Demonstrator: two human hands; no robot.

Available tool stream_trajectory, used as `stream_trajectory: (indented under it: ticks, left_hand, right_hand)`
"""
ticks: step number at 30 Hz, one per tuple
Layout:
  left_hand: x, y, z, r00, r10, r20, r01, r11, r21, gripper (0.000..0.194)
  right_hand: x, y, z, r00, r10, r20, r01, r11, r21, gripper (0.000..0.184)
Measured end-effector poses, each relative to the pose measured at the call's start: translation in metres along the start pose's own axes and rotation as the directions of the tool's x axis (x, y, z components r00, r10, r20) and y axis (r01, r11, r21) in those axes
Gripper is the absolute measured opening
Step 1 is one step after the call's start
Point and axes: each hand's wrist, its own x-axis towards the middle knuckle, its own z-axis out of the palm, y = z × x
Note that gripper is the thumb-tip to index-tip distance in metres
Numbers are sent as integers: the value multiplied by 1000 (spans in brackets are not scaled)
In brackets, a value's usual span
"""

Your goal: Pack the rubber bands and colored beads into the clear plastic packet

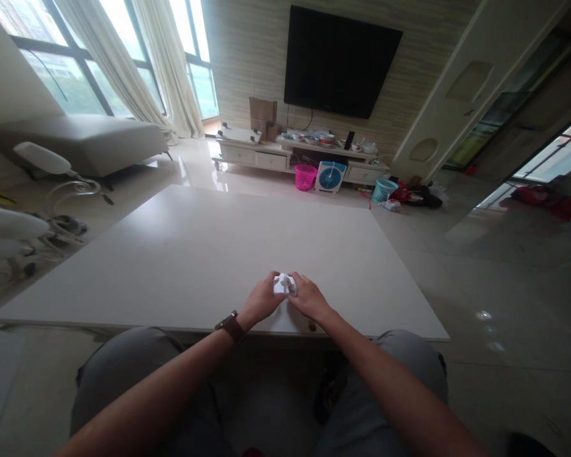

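Note:
A small, shiny white object (284, 285) is held just above or on the white table (209, 254), near its front edge; its exact kind is too small to tell. My left hand (262, 298) grips it from the left, fingers closed against its side. From the right, my right hand (309, 297) has its fingers closed on the other side of the same object. Both sets of fingertips nearly meet around it, and part of it is hidden behind them. On my left wrist is a dark watch (231, 325).
Beyond the table stands a low white cabinet (271, 157) with dishes on it. In front of it are a pink basket (305, 178) and a blue fan (330, 176). A black television (342, 60) hangs above. White curly-armed lamp parts (42, 158) lie left of the table.

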Motion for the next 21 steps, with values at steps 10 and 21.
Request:
stream_trajectory:
  ticks: [10, 21]
  left_hand:
    - [-5, 3, -5, 992, 107, 70, -126, 915, 384, 37]
    - [2, -6, -15, 976, 181, 120, -209, 934, 291, 43]
  right_hand:
    - [5, -1, -8, 993, 71, 96, -52, 981, -187, 41]
    - [12, 0, -7, 987, -61, 152, 72, 995, -72, 46]
